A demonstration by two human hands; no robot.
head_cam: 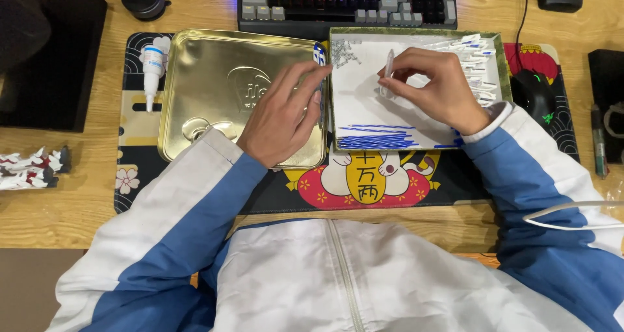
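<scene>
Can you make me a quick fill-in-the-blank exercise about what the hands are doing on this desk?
1. The right hand holds a small clear ____ over the white-lined tray.
2. The left hand rests on the ____-coloured tin lid.
3. Thin ____ sticks lie along the tray's near edge.

Missing words: tube; gold; blue

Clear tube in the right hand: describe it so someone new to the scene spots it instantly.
Start at the shallow tin box lined with white paper, right of the gold lid on the desk mat. Above its middle, the right hand pinches a small clear tube, held roughly upright. Unlike the blue sticks lying flat below, it is transparent and lifted off the paper.
</scene>
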